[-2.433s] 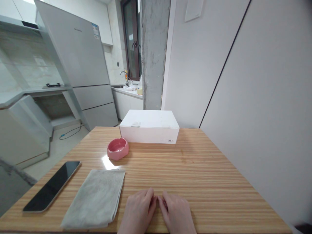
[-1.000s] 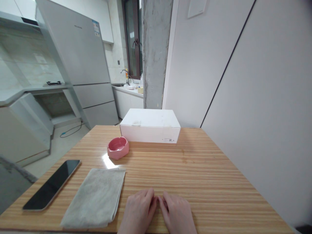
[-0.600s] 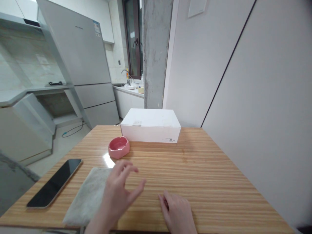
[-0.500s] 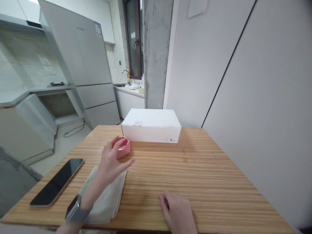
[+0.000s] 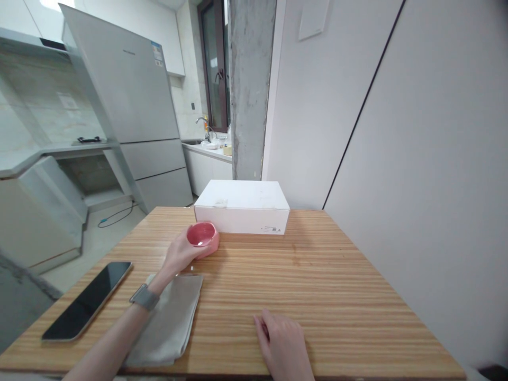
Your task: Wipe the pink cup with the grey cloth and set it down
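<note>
My left hand (image 5: 186, 251) wraps round the near left side of a pink bowl (image 5: 214, 242), thumb along the front and fingers behind. The bowl is round, glossy and hollow, and nothing shows inside it. It stands just in front of the left end of a white box (image 5: 242, 218). Under my left forearm lies a folded grey-white cloth (image 5: 174, 323). My right hand (image 5: 282, 341) rests near the table's front edge with its fingers curled in a loose fist, and nothing shows in it.
A black-screened phone (image 5: 88, 300) lies at the left of the wooden table (image 5: 337, 296). A plain wall (image 5: 416, 174) borders the right side. Behind the table stand a concrete pillar (image 5: 252, 95) and a tall fridge (image 5: 127, 90).
My left hand has moved forward from above the cloth, and its spread fingers have closed on the pink bowl. The bowl sits slightly farther right relative to the box. My right hand stays put.
</note>
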Demonstrator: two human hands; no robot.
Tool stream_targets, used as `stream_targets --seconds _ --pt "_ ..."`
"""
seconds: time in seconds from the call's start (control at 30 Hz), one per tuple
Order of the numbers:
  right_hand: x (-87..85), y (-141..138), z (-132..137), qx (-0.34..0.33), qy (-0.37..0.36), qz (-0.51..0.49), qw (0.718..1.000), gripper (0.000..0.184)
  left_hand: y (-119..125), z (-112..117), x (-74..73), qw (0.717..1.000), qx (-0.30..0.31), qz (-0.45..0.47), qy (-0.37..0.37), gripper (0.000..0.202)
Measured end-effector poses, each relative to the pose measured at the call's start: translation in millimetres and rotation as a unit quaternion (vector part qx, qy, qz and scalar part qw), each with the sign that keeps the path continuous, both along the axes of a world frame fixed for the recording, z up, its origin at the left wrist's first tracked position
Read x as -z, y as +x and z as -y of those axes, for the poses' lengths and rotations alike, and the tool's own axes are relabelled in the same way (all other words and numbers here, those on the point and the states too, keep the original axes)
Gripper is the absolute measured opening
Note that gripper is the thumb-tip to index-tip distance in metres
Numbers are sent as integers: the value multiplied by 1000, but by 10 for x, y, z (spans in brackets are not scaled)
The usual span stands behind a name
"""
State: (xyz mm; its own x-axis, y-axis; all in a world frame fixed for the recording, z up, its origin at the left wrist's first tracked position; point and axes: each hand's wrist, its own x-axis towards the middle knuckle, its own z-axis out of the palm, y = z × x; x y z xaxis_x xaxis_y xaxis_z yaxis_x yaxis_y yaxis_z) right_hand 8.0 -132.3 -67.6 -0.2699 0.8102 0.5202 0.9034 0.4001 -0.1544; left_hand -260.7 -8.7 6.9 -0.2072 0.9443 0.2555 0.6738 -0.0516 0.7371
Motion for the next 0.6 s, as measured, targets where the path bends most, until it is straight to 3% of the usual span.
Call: stream_targets --seconds 0.2,0.3,0.6 --pt "9 5 5 1 -26 5 1000 40 541 -178 86 988 125 92 12 70" --pt "19 7 5 -1 -39 2 999 35 766 -205 123 985 149 81 5 70" --pt "30 -7 0 -2 -18 -14 1000 38 949 -209 131 981 185 50 8 69"
